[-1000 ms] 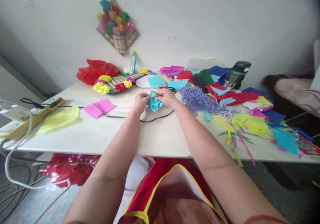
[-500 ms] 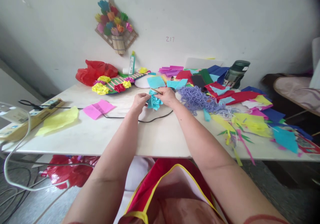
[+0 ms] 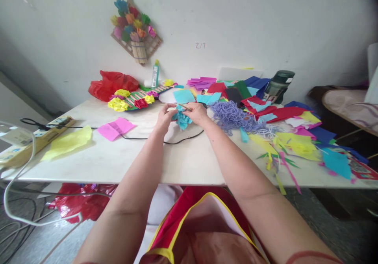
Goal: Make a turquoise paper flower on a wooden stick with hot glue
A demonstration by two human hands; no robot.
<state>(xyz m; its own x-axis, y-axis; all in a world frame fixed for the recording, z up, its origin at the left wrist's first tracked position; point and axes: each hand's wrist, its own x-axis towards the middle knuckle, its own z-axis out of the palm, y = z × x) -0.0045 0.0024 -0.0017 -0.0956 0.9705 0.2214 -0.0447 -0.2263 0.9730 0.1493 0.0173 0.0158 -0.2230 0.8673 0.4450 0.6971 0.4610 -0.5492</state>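
Both my hands meet over the middle of the white table (image 3: 124,157). My left hand (image 3: 164,116) pinches the left side of a crumpled light-blue crepe paper piece (image 3: 182,120). My right hand (image 3: 197,113) grips the same blue paper from the right, together with a thin wooden stick (image 3: 184,106) that pokes out toward the left above the paper. Fingers of both hands are closed on it. A black cable (image 3: 177,141) curves on the table just below my hands.
A pink sheet (image 3: 116,127) and a yellow sheet (image 3: 68,141) lie at the left, beside a power strip (image 3: 35,140). Purple yarn (image 3: 230,116) and many coloured paper scraps (image 3: 295,138) cover the right. At the back stand a glue bottle (image 3: 155,74), a red bag (image 3: 110,84) and a dark flask (image 3: 277,86).
My hands and the blue paper have shifted slightly away from me; the left fingers have worked round the paper. Everything else on the table is as before.
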